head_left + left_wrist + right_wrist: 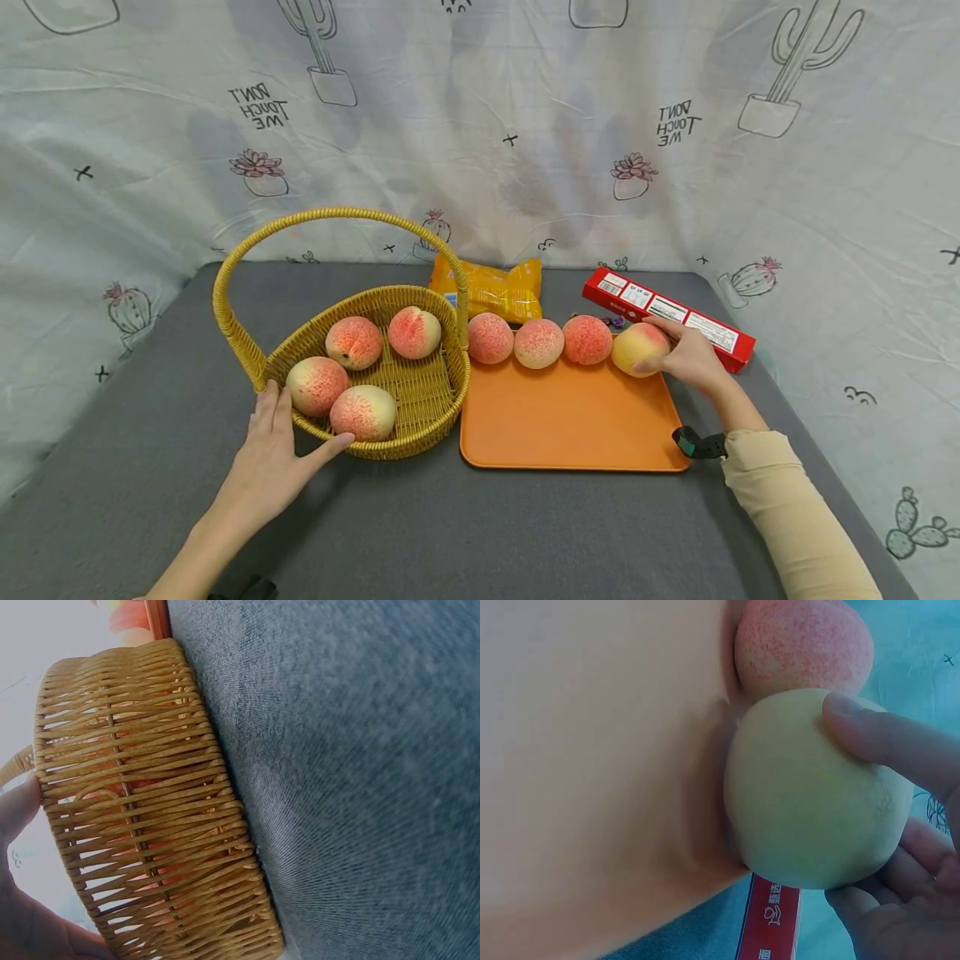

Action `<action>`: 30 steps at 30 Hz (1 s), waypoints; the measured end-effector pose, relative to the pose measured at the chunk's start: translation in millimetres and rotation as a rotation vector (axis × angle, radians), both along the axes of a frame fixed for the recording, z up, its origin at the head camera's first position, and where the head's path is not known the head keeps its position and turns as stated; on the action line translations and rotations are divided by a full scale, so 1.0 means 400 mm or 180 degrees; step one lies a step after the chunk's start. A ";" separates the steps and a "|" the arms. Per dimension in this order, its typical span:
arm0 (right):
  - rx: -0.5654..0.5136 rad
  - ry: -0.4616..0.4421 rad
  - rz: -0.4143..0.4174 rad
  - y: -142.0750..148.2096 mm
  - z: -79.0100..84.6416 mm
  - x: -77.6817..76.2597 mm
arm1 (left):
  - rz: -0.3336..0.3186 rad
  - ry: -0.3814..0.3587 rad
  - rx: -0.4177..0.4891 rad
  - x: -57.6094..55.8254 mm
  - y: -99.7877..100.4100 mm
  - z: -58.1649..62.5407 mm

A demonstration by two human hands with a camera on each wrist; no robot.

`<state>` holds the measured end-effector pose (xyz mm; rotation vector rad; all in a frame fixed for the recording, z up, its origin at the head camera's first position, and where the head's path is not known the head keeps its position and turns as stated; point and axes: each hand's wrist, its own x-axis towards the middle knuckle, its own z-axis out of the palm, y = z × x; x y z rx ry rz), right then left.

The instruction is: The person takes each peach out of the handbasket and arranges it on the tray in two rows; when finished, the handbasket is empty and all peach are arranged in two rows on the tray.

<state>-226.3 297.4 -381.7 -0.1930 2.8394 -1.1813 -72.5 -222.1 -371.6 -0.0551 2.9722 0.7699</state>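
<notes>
A yellow wicker basket (420,446) with a tall arched handle holds several peaches (362,412). My left hand (273,462) rests against its near left side, fingers straight and thumb spread along the rim; in the left wrist view the thumb touches the woven basket wall (142,802). On an orange tray (570,417), peaches stand in a row along the back edge. With thumb and fingers, my right hand (690,357) grips the peach (637,348) at the row's right end. In the right wrist view, this pale yellow peach (810,802) sits beside a pinker peach (802,649).
A yellow-orange snack packet (495,287) lies behind the tray, right of the basket. A long red box (667,312) lies slanted at the back right, close to my right hand. Everything stands on a grey cloth-covered table (450,533), with a printed curtain (480,125) behind.
</notes>
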 end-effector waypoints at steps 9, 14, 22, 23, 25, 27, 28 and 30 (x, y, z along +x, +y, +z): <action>0.0361 0.0217 0.0124 -0.003 -0.005 -0.017 | 0.0001 0.0015 0.0010 0.001 0.000 0.004; 0.0575 0.0357 0.0143 -0.012 -0.010 -0.024 | 0.0009 0.0013 0.0015 0.001 0.001 0.005; 0.0651 0.0319 0.0187 -0.022 0.006 -0.022 | 0.0007 0.0030 0.0068 0.002 0.001 0.001; 0.0625 0.0310 0.0184 -0.022 0.010 -0.020 | 0.0007 0.0032 0.0070 0.001 0.001 0.001; 0.0585 0.0345 0.0145 -0.023 0.021 -0.015 | 0.0004 0.0032 0.0067 0.000 0.001 0.002; 0.0528 0.0434 0.0098 -0.025 0.031 -0.010 | -0.0004 0.0023 0.0059 0.000 0.001 0.003; 0.0505 0.0507 0.0081 -0.027 0.037 -0.007 | -0.0007 0.0022 0.0057 0.000 0.002 0.004; 0.0463 0.0654 0.0067 -0.036 0.048 -0.002 | -0.0006 0.0017 0.0047 0.001 0.002 0.005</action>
